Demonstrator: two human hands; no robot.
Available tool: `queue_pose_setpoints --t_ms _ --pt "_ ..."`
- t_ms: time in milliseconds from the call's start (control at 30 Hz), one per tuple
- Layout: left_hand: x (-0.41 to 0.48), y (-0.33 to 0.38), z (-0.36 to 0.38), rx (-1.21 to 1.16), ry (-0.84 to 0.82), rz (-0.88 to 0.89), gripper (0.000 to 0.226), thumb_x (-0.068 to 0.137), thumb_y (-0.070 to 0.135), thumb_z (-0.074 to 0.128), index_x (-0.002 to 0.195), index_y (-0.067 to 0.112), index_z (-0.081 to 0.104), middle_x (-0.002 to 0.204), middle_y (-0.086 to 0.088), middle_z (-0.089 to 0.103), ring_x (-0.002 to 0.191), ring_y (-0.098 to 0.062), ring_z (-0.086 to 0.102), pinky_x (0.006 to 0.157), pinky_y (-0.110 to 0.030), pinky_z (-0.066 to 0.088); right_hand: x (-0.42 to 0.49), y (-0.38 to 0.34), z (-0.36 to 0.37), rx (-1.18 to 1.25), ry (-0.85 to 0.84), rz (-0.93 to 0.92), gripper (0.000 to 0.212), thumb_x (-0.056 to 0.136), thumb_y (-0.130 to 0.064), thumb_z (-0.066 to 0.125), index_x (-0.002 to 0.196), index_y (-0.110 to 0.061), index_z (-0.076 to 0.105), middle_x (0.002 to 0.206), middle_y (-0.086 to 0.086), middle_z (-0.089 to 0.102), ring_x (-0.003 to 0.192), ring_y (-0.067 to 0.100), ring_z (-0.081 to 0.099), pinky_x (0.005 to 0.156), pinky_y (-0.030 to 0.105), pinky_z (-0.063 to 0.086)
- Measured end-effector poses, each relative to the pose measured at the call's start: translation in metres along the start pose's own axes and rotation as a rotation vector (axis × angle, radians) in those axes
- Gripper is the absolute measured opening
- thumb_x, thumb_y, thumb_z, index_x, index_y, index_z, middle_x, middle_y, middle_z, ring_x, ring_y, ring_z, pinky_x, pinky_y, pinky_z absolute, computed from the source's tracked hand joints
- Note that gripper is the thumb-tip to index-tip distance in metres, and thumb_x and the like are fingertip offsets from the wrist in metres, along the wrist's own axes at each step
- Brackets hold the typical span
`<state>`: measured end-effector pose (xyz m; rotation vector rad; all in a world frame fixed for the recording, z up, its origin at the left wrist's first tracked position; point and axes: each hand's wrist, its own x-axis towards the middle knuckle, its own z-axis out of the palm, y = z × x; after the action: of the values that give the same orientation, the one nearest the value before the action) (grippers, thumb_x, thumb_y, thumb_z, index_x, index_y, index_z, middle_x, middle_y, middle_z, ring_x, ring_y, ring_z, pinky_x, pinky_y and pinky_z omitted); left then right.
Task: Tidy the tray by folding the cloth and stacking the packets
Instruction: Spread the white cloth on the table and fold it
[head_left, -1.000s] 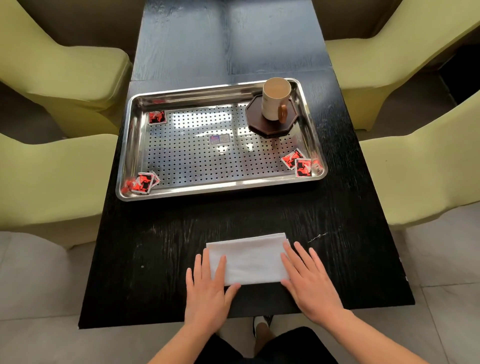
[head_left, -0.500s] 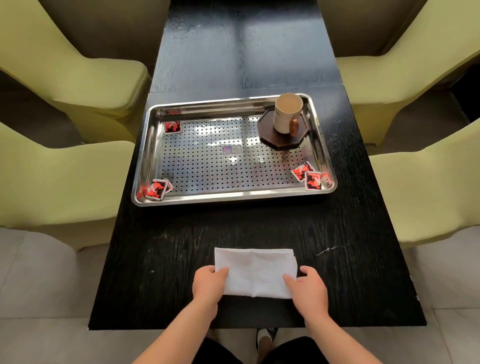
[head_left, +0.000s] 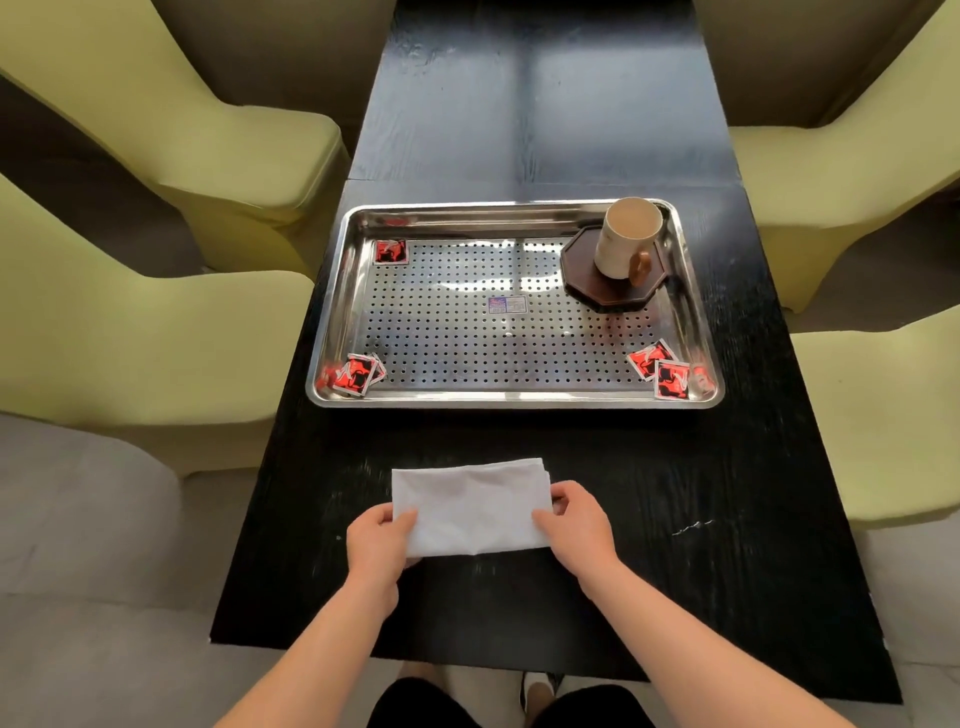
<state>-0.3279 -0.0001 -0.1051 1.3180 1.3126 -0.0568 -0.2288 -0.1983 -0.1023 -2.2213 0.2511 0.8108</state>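
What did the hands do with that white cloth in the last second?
Both hands went from lying flat on the folded cloth to gripping its ends: the left hand at the near left corner, the right hand at the right edge. The cloth remains on the table. The packets and mug have not moved on the tray.

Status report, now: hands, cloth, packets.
Left hand and right hand grip folded cloth ends. Packets scattered, unstacked in tray. Nothing in the way.

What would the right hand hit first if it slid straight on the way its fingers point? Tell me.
The right hand points leftward across the folded cloth; beyond the cloth it already grips, it would probably meet the left hand.
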Motion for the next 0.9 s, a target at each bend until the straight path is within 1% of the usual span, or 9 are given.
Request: queue_pose_setpoints --t_ms 67,133,233,333,500,600,667,767,900 --pt "0.001 -0.001 -0.004 0.0 -0.002 -0.008 0.015 0.095 0.012 0.062 0.109 0.014 0.066 0.105 -0.007 0.068 0.096 -0.026 0.068 0.076 -0.043 0.063 -0.006 -0.002 0.006 -0.183 0.113 -0.066 0.041 0.09 -0.024 0.067 0.129 -0.02 0.054 0.121 0.0 0.057 0.108 0.016 0.054 0.087 0.031 0.052" --pt "-0.001 -0.001 -0.006 0.012 -0.003 0.029 0.018 0.094 0.01 0.063 0.11 0.015 0.067 0.104 -0.005 0.07 0.095 -0.023 0.069 0.075 -0.041 0.063 -0.014 -0.003 0.011 -0.28 0.257 -0.258 0.044 0.091 -0.021 0.065 0.134 -0.021 0.052 0.122 -0.003 0.055 0.111 0.014 0.049 0.09 0.03 0.051" --pt "-0.006 0.0 -0.005 0.055 -0.007 0.11 0.017 0.092 0.011 0.065 0.107 0.02 0.067 0.099 0.0 0.072 0.09 -0.018 0.071 0.068 -0.033 0.063 -0.023 -0.012 0.026 -0.063 0.067 -0.406 0.035 0.096 -0.015 0.054 0.13 -0.024 0.058 0.118 -0.012 0.059 0.103 0.004 0.053 0.086 0.018 0.047" --pt "-0.013 0.005 0.0 0.129 0.013 0.179 0.019 0.091 0.013 0.066 0.107 0.023 0.067 0.096 0.003 0.071 0.086 -0.014 0.07 0.069 -0.033 0.063 -0.025 -0.034 0.045 0.255 -0.198 -0.265 0.036 0.101 -0.022 0.05 0.136 -0.032 0.052 0.131 -0.014 0.056 0.112 0.002 0.054 0.08 0.011 0.044" --pt "-0.033 0.016 0.015 0.355 0.001 0.411 0.023 0.086 0.015 0.064 0.107 0.025 0.068 0.091 0.009 0.069 0.081 -0.006 0.066 0.07 -0.03 0.059 -0.017 -0.049 0.058 0.576 -0.29 0.044 0.046 0.103 -0.025 0.05 0.148 -0.022 0.043 0.136 -0.005 0.052 0.117 0.011 0.054 0.098 0.03 0.05" --pt "-0.046 0.018 0.032 0.482 -0.048 0.552 0.03 0.089 0.023 0.066 0.119 0.029 0.064 0.097 0.012 0.062 0.084 -0.005 0.062 0.069 -0.017 0.051 -0.016 -0.043 0.047 0.681 -0.313 0.088 0.036 0.104 -0.027 0.05 0.139 -0.023 0.055 0.132 -0.002 0.062 0.117 0.012 0.06 0.095 0.032 0.055" --pt "-0.053 0.017 0.042 0.525 -0.077 0.614 0.035 0.09 0.025 0.066 0.124 0.032 0.061 0.094 0.013 0.057 0.081 -0.004 0.06 0.063 -0.013 0.047 -0.018 -0.038 0.035 0.728 -0.336 0.068 0.03 0.104 -0.031 0.046 0.12 -0.027 0.071 0.12 -0.002 0.072 0.114 0.012 0.065 0.088 0.028 0.057" --pt "-0.062 0.015 0.055 0.568 -0.152 0.702 0.038 0.087 0.026 0.067 0.123 0.035 0.06 0.093 0.016 0.052 0.082 -0.002 0.058 0.065 -0.013 0.048 -0.019 -0.029 0.017 0.728 -0.305 0.034 0.04 0.103 -0.046 0.042 0.107 -0.026 0.077 0.106 0.0 0.077 0.103 0.014 0.072 0.089 0.035 0.058" --pt "-0.067 0.009 0.07 0.606 -0.242 0.714 0.023 0.086 0.026 0.069 0.108 0.026 0.063 0.094 0.013 0.056 0.087 -0.007 0.059 0.073 -0.021 0.052 -0.018 -0.021 0.003 0.38 -0.182 -0.094 0.029 0.091 -0.054 0.06 0.091 -0.029 0.074 0.088 -0.006 0.075 0.085 0.012 0.072 0.072 0.026 0.06"
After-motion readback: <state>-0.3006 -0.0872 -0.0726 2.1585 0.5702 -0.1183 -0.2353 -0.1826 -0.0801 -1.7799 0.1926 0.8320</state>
